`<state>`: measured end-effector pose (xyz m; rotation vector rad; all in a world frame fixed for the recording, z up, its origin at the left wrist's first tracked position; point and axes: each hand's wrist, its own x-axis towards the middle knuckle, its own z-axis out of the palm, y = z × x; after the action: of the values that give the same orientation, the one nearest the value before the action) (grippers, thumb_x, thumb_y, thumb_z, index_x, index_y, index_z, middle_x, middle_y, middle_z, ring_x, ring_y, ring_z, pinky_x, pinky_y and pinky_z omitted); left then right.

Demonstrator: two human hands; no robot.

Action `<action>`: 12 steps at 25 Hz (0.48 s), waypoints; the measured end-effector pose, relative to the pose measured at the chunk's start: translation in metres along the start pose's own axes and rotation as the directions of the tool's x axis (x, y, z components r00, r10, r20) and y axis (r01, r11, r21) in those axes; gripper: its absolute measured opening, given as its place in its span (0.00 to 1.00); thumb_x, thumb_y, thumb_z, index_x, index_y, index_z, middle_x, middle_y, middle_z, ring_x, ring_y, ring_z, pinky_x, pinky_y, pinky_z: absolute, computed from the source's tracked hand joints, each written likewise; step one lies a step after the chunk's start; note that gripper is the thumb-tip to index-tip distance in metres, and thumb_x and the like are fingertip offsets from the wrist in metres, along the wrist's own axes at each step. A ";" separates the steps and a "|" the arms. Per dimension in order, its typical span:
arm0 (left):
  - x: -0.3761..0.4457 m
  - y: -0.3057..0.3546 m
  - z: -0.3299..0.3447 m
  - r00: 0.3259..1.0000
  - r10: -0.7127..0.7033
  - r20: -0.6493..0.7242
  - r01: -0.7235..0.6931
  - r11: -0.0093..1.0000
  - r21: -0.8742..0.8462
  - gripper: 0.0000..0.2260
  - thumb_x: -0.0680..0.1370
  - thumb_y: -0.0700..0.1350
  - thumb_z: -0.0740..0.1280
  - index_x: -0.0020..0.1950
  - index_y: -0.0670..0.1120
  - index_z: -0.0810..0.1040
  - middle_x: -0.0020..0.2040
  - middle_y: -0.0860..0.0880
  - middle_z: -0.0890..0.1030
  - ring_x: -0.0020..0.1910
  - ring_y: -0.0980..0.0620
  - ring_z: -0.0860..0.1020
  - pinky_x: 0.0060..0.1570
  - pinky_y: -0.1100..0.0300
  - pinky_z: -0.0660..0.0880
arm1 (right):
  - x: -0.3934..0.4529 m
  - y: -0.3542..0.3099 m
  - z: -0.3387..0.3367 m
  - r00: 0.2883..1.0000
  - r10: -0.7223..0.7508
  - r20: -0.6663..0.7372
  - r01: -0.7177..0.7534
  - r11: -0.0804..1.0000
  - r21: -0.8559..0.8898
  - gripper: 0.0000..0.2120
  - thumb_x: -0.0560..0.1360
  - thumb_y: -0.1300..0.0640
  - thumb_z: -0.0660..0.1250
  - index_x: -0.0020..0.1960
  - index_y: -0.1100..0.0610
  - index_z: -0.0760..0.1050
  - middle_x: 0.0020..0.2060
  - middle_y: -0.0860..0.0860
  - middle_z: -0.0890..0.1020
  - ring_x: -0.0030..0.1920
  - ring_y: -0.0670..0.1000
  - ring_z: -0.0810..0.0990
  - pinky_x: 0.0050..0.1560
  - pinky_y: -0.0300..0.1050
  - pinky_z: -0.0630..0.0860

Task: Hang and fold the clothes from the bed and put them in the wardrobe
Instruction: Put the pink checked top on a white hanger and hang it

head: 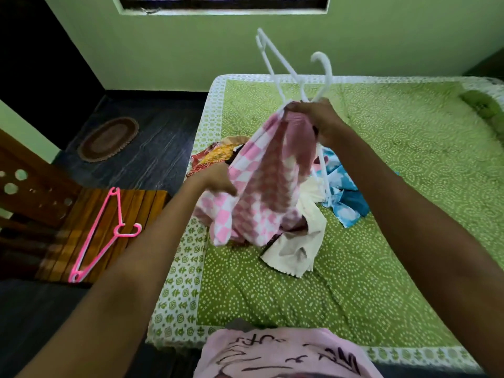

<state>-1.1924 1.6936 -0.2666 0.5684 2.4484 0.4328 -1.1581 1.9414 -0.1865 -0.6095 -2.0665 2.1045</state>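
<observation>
A pink-and-white checked garment (261,192) hangs in the air above the bed (409,165). My right hand (319,118) grips its top edge together with a white plastic hanger (289,69), whose hook points up and right. My left hand (218,178) holds the garment's left side lower down. Under the garment lies a pile of clothes: a cream piece (297,249), a blue-and-white piece (343,197) and an orange-red piece (215,154). The lower part of the hanger is hidden behind the cloth.
A pink hanger (103,233) lies on a wooden slatted chair (131,211) left of the bed. An oval brown mat (109,139) sits on the dark floor. A green pillow (485,106) lies at the bed's far right. The green wall stands behind.
</observation>
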 end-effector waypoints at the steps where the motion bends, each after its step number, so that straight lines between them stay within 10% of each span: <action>1: 0.003 -0.010 0.008 1.000 -0.030 -0.008 0.030 1.000 0.003 0.18 0.66 0.45 0.78 0.50 0.40 0.75 0.46 0.42 0.79 0.41 0.45 0.77 0.39 0.54 0.74 | 0.001 0.004 0.003 0.999 0.039 0.007 -0.039 0.999 0.009 0.09 0.66 0.62 0.75 0.35 0.58 0.75 0.25 0.51 0.78 0.26 0.50 0.76 0.32 0.44 0.70; 8: 0.003 -0.072 0.064 0.933 -0.280 -0.224 0.294 0.956 0.028 0.18 0.72 0.48 0.71 0.58 0.40 0.77 0.57 0.41 0.77 0.53 0.42 0.76 0.46 0.53 0.73 | -0.011 0.039 0.011 0.990 0.142 -0.001 -0.141 0.987 0.078 0.07 0.68 0.62 0.74 0.39 0.61 0.75 0.24 0.50 0.80 0.25 0.48 0.78 0.35 0.45 0.72; 10: -0.009 -0.067 0.068 0.767 -0.515 -0.382 0.379 0.845 -0.378 0.14 0.77 0.48 0.64 0.59 0.43 0.77 0.62 0.42 0.73 0.58 0.41 0.73 0.56 0.49 0.72 | -0.027 0.042 0.011 0.985 0.143 0.093 -0.156 0.975 0.158 0.05 0.71 0.62 0.71 0.42 0.62 0.76 0.27 0.50 0.82 0.27 0.47 0.80 0.32 0.40 0.76; 12: -0.017 -0.049 0.061 0.763 -0.636 -0.112 0.224 0.424 -0.877 0.14 0.80 0.50 0.57 0.57 0.44 0.76 0.58 0.44 0.76 0.55 0.42 0.74 0.64 0.45 0.68 | -0.051 0.049 0.014 0.963 0.170 0.207 -0.199 0.972 0.125 0.05 0.73 0.60 0.69 0.45 0.62 0.77 0.30 0.50 0.83 0.29 0.46 0.81 0.29 0.37 0.76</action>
<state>-1.1575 1.6543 -0.3263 -0.6813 2.2431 1.5038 -1.1077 1.9071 -0.2246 -0.6196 -1.9964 2.4868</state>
